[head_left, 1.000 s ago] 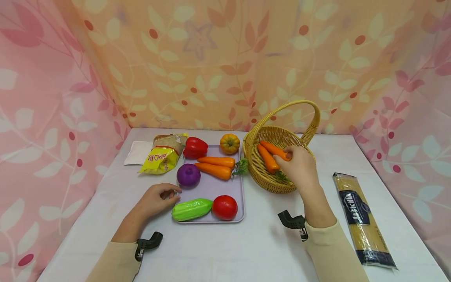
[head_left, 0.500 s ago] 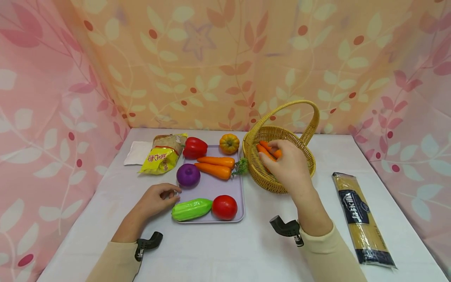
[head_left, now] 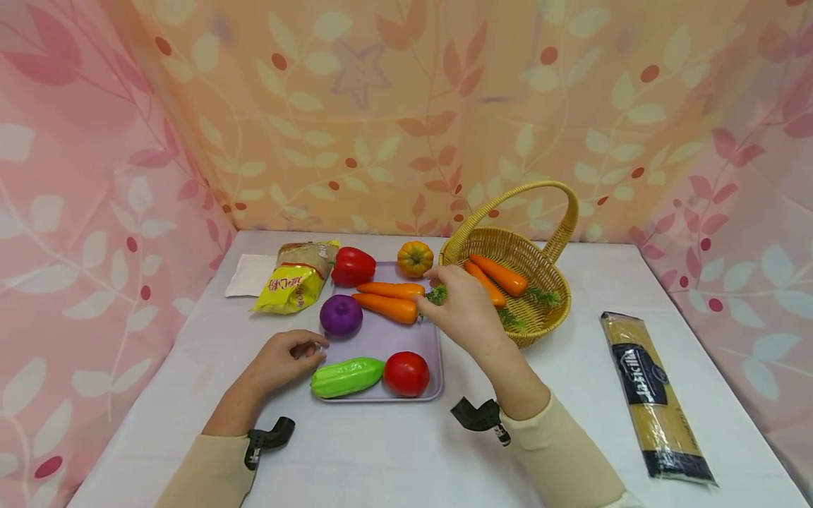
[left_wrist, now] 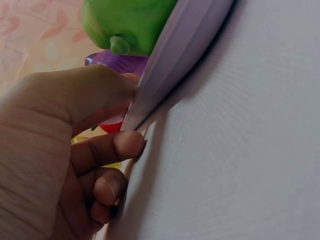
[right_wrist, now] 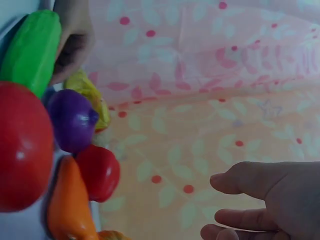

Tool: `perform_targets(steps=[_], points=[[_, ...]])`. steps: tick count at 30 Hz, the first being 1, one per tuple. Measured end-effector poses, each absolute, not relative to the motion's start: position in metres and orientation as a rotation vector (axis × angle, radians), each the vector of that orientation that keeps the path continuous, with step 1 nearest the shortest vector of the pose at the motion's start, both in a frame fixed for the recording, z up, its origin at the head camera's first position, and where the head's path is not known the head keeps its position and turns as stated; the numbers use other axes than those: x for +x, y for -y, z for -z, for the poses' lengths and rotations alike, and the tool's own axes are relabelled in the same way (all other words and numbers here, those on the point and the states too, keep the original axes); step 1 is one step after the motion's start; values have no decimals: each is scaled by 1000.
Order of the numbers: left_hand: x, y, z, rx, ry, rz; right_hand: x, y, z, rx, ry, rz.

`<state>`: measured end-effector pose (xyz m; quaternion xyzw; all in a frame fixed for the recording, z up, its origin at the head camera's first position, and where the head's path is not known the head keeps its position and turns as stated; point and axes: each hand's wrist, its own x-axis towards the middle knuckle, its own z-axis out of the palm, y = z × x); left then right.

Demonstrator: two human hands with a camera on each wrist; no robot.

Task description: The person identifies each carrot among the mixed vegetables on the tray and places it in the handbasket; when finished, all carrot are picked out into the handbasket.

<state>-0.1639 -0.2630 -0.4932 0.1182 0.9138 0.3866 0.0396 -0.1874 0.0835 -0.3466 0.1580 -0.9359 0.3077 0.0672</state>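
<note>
In the head view my right hand [head_left: 462,307] hovers over the leafy tops of two carrots [head_left: 386,307] on the lilac tray [head_left: 375,343]. Its thumb and fingers are spread apart, and the right wrist view shows this hand [right_wrist: 260,205] holding nothing. Two more carrots [head_left: 498,274] lie in the wicker basket [head_left: 552,327], right of that hand. My left hand [head_left: 282,358] rests at the tray's left edge with loosely bent fingers. In the left wrist view its fingertips touch the tray rim [left_wrist: 172,55], close to a green gourd [left_wrist: 127,22].
Also on the tray are a purple onion [head_left: 341,315], tomato [head_left: 406,374], red bell pepper [head_left: 353,267] and small pumpkin [head_left: 415,259]. A yellow-and-brown food bag [head_left: 295,279] and white packet [head_left: 248,275] lie left, a spaghetti pack [head_left: 657,395] right. The basket's tall handle [head_left: 527,187] arches upward.
My right hand has let go of a carrot in the basket and moved left to the carrots on the tray. The left hand has stayed still.
</note>
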Motion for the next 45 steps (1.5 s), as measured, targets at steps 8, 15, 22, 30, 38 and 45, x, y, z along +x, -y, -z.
perform_targets(steps=[8, 15, 22, 30, 38, 45], points=[[-165, 261, 493, 377, -2799, -1193, -209, -67, 385, 497, 2975, -892], [-164, 260, 494, 382, -2794, -1189, -220, -60, 418, 489, 3049, -915], [-164, 259, 493, 367, -2791, -1195, -223, -57, 435, 481, 3061, -839], [-165, 259, 490, 363, -2783, -1193, -226, -58, 443, 484, 3090, -806], [-164, 262, 491, 343, -2790, -1180, -219, -59, 433, 535, 3037, -830], [-163, 263, 492, 364, -2803, -1186, -206, -62, 414, 549, 2924, -853]])
